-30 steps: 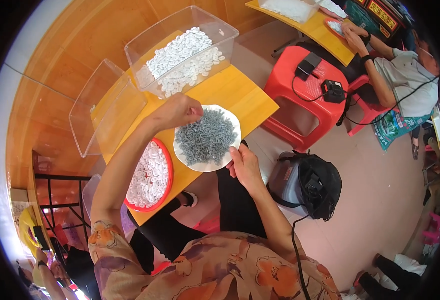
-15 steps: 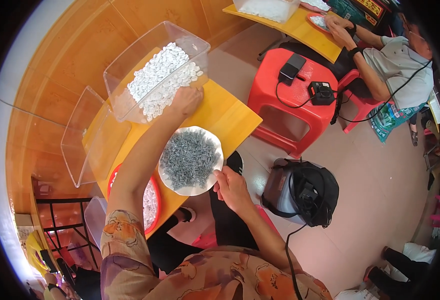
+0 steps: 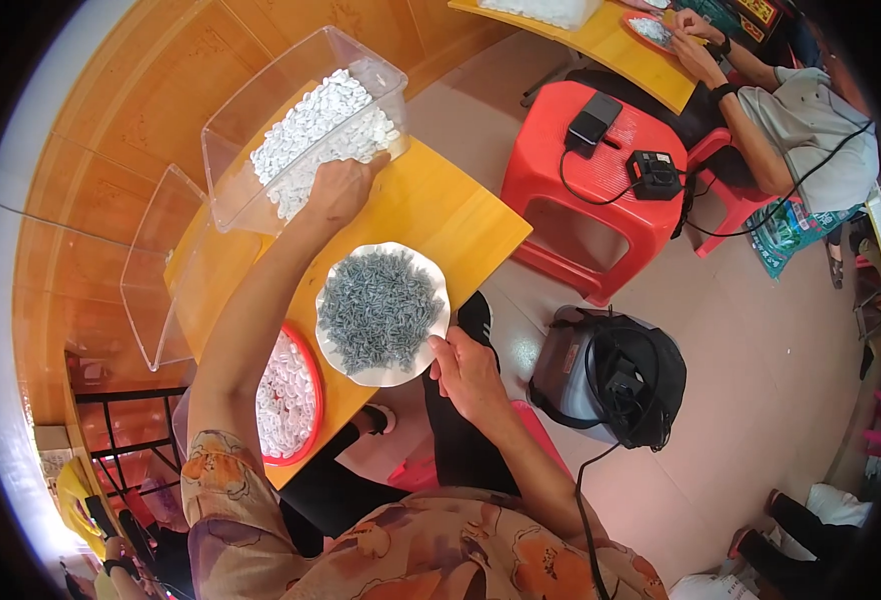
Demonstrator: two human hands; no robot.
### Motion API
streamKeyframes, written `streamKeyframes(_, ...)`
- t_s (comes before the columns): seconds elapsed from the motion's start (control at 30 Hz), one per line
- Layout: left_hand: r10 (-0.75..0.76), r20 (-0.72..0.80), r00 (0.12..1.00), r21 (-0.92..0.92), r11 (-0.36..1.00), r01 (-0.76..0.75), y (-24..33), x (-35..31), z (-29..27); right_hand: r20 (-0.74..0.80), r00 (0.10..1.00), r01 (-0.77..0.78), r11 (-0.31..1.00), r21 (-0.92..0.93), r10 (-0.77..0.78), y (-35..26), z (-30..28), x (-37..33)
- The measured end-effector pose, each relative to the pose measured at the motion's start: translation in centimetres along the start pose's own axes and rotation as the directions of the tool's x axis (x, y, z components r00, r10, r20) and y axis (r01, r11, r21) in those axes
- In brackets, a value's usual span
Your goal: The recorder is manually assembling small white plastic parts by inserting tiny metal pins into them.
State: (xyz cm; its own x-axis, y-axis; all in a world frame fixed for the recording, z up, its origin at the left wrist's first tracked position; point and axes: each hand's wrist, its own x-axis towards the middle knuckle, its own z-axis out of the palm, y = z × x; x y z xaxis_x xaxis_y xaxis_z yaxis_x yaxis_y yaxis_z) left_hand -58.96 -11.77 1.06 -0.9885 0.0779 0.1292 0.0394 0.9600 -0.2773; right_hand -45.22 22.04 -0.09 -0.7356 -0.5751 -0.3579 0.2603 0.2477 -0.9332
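My right hand (image 3: pixel 469 378) grips the rim of a white scalloped plate (image 3: pixel 441 300), its thumb on top. Small slender grey pieces (image 3: pixel 379 308) are heaped on the plate. My left arm reaches forward over the table. The left hand (image 3: pixel 341 190), fingers curled in, lies against the near side of a clear plastic box (image 3: pixel 223 205); whether its fingers hold anything is hidden. Many small white plastic pieces (image 3: pixel 321 135) are piled in that box. Beside my left forearm, a red round tray (image 3: pixel 317 400) holds more small white pieces, partly covered by the arm.
A clear lid (image 3: pixel 146 290) leans at the yellow table's (image 3: pixel 461 215) left side. To the right stand a red stool (image 3: pixel 551 150) with black devices and a black bag (image 3: pixel 651 380) on the floor. Another person (image 3: pixel 781 130) works at a second yellow table (image 3: pixel 651 75).
My left hand has moved left along the clear box, away from its right end. My right hand keeps its grip on the plate. More of the red tray shows beside my left arm.
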Motion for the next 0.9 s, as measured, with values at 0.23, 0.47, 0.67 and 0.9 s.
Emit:
streamKeyframes(0.23,-0.144,0.065,0.988,-0.177,0.972,0.153,-0.1,-0.8,1.5,0.000,0.998,0.062,0.996,-0.070,-0.062,1.3,0.3,0.1)
streamKeyframes(0.47,-0.378,0.124,0.918,-0.376,0.838,0.396,2.6,-0.4,1.9,0.007,1.000,0.017,0.998,-0.065,-0.016,0.3,0.4,0.0)
streamKeyframes(0.67,-0.406,0.119,0.906,-0.375,0.827,0.419,1.2,0.3,4.8,0.028,1.000,-0.003,1.000,-0.014,0.003,-0.1,0.5,0.0)
streamKeyframes(0.9,-0.373,0.155,0.915,-0.456,0.795,0.401,0.3,-1.5,4.0,0.016,1.000,0.022,0.999,-0.031,-0.021,0.1,-0.2,-0.1)
